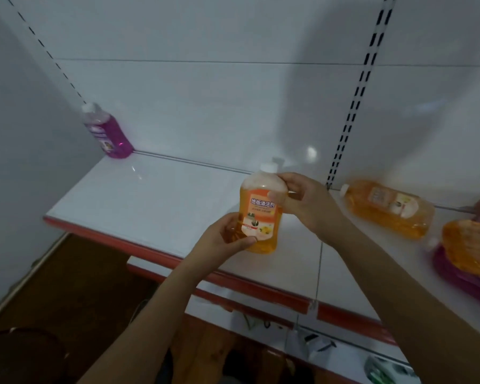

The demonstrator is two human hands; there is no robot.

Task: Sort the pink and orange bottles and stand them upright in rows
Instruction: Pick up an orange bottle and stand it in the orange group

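1. Nearest the viewer, two bare forearms are seen reaching forward from the bottom edge over a glossy white shelf point(155, 195) edged with a red front strip point(139, 245).
2. A clear plastic bottle of orange liquid with a white cap and an orange-and-white label point(262, 214) is held upright above the shelf's front part, between both hands.
3. Its lower left side is gripped by the left hand point(227, 236), thumb curled across the front; the base is partly hidden by those fingers.
4. Its shoulder is grasped by the right hand point(305, 203), fingers wrapped behind the neck.
5. To the right, a second orange-liquid bottle point(388, 209) is laid on its side, cap pointing left.
6. At the right edge, an orange bottle lying on a pink one point(471, 250) is cut off by the frame and blurred.
7. Farthest back, in the left rear corner, a pink-liquid bottle with a white cap point(108, 131) is stood upright against the smooth white back panel point(219, 106).
8. Below the shelf, dim shapes cannot be made out.
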